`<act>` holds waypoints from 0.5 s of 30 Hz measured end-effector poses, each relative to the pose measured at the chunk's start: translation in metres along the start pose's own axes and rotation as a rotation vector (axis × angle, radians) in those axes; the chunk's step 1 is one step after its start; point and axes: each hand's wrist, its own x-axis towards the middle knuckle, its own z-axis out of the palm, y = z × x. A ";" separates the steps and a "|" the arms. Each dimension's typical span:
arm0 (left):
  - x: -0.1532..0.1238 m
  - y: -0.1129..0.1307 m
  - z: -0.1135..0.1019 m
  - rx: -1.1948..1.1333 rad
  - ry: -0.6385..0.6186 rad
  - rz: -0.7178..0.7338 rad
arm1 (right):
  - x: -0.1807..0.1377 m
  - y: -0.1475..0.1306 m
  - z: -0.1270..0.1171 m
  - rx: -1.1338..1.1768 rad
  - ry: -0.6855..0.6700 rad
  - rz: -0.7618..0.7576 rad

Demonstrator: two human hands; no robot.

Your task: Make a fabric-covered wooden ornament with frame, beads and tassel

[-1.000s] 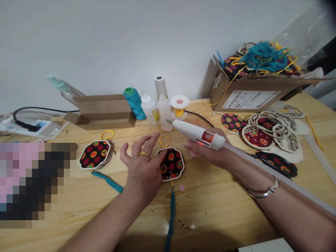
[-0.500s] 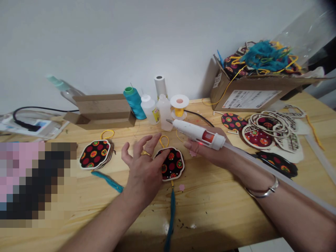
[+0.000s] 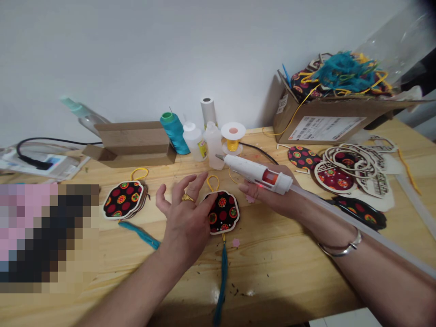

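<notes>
A lobed hanging ornament (image 3: 223,215), with dark floral fabric in a pale rim, lies flat on the table. It has a yellow loop at its top and a teal tassel (image 3: 223,281) below. My left hand (image 3: 189,215) rests over its left side, thumb on the fabric and the other fingers spread above the table. In my right hand (image 3: 269,195) is a white glue gun (image 3: 262,175), its nozzle pointing left above the ornament. A long clear glue stick (image 3: 357,234) trails from its back along my forearm. Further left lies a stack of similar ornaments (image 3: 123,200).
At the back stand a teal thread cone (image 3: 175,134), two bottles (image 3: 214,145) and a yellow cord spool (image 3: 233,131). Left of these is a small open carton (image 3: 136,138). A filled cardboard box (image 3: 320,122) and loose wooden frames (image 3: 354,163) occupy the right.
My left hand has shifted very slightly left over the ornament, its fingers still spread. The glue gun and my right hand have hardly moved.
</notes>
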 end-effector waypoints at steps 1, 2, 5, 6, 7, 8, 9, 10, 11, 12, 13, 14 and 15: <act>0.000 0.000 0.000 -0.001 0.001 -0.001 | 0.000 0.000 0.000 0.001 0.003 0.004; 0.000 0.000 0.000 0.000 0.001 -0.003 | 0.000 0.001 0.000 0.001 0.008 0.006; 0.000 -0.001 0.001 0.005 0.011 0.007 | 0.000 0.002 0.001 -0.006 0.016 0.007; -0.001 -0.002 0.001 0.008 0.016 0.013 | 0.000 0.001 0.001 -0.008 0.016 0.003; -0.001 -0.002 0.001 0.012 0.021 0.019 | 0.000 0.001 0.001 -0.011 0.017 0.000; -0.001 -0.003 0.002 0.014 0.022 0.026 | 0.000 0.001 0.001 -0.013 0.015 -0.002; -0.001 -0.003 0.002 0.015 0.022 0.029 | 0.000 0.001 0.001 -0.014 0.014 -0.004; -0.001 -0.003 0.002 0.015 0.019 0.024 | 0.000 0.001 0.000 -0.015 0.012 -0.005; -0.001 -0.003 0.002 0.013 0.020 0.018 | 0.000 0.000 0.000 -0.014 0.011 -0.005; 0.000 -0.003 0.001 0.010 0.019 0.018 | 0.000 0.000 0.000 -0.013 0.007 -0.004; 0.000 -0.002 0.000 0.010 0.019 0.012 | 0.000 0.001 0.000 -0.012 0.005 -0.004; 0.001 -0.001 -0.001 0.009 0.027 0.006 | 0.000 0.001 0.000 -0.013 0.005 -0.005; 0.002 0.000 -0.002 0.008 0.039 0.001 | 0.000 0.001 0.000 -0.017 0.002 -0.008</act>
